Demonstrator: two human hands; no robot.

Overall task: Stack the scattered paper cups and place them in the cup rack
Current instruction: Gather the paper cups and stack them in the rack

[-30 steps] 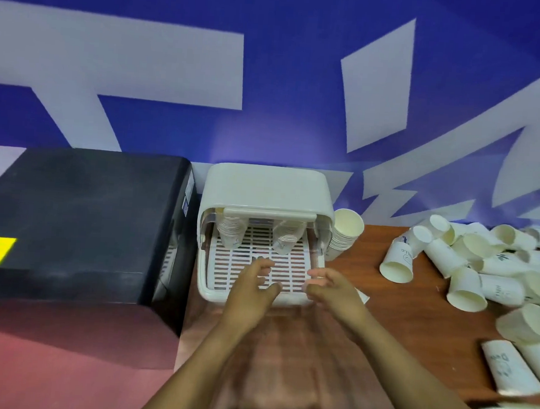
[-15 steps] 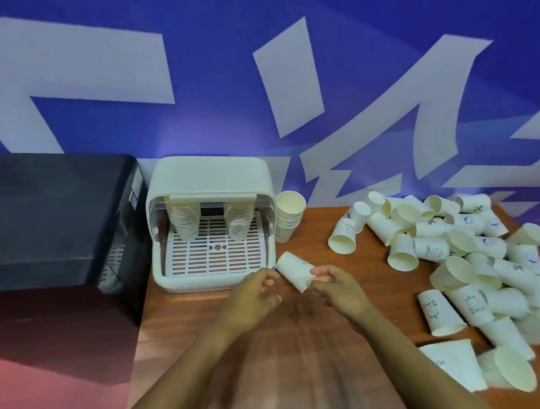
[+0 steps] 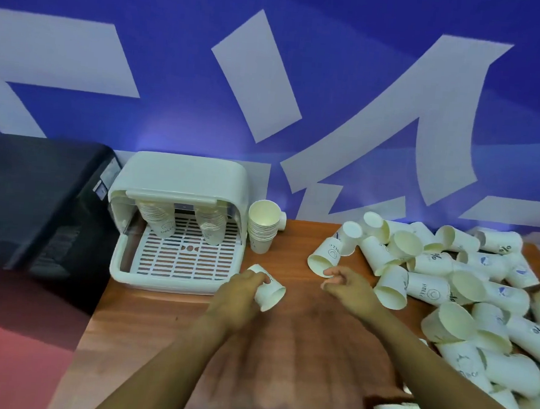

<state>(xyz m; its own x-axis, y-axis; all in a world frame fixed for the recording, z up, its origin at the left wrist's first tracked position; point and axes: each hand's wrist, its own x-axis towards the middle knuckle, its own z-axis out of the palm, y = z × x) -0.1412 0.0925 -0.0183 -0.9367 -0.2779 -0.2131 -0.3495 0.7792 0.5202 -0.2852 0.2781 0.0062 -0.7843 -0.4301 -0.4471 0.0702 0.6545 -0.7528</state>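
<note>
Centre of frame: my left hand [image 3: 240, 293] grips a white paper cup [image 3: 267, 292] lying on its side, fingers curled round it, just in front of the white plastic cup rack [image 3: 178, 220] at centre left; my right hand [image 3: 347, 288] hovers with fingers loosely spread, holding nothing, beside the scattered white paper cups [image 3: 442, 280] heaped at right on the brown wooden worktop [image 3: 145, 323]; a short upright stack of cups [image 3: 262, 227] stands just right of the rack.
</note>
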